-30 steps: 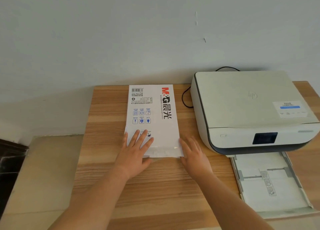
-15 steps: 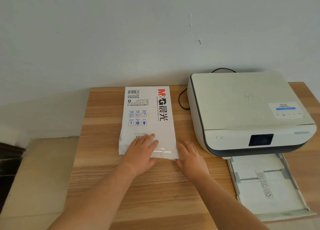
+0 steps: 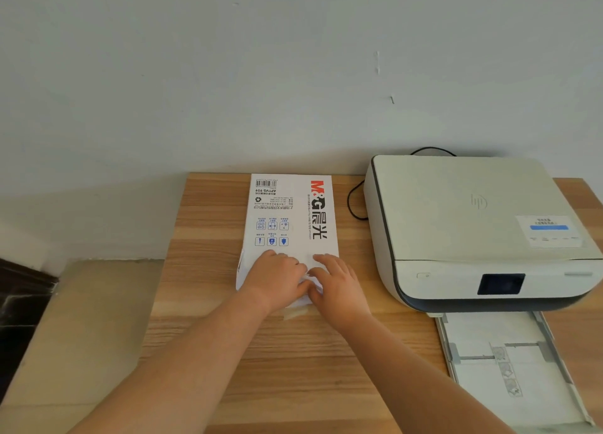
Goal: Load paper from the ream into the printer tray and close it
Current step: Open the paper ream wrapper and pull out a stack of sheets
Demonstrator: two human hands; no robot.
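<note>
A white wrapped ream of paper (image 3: 292, 218) lies lengthwise on the wooden table (image 3: 202, 342), left of the white printer (image 3: 470, 224). The printer's paper tray (image 3: 509, 368) is pulled out toward me, its guides showing. My left hand (image 3: 275, 280) sits with curled fingers on the ream's near end. My right hand (image 3: 337, 285) lies beside it, fingers over the top and thumb at the crumpled wrapper flap between the two hands. A loose strip of tape (image 3: 295, 312) sticks out under the hands.
A black cable (image 3: 354, 205) loops between ream and printer at the back. The table ends at the wall behind. A lower beige surface (image 3: 81, 319) lies left of the table, with a dark object (image 3: 19, 303) at the far left.
Both hands have come together on the ream's near end; the right hand moved from the table beside it onto the wrapper. The end flap now looks crumpled and lifted.
</note>
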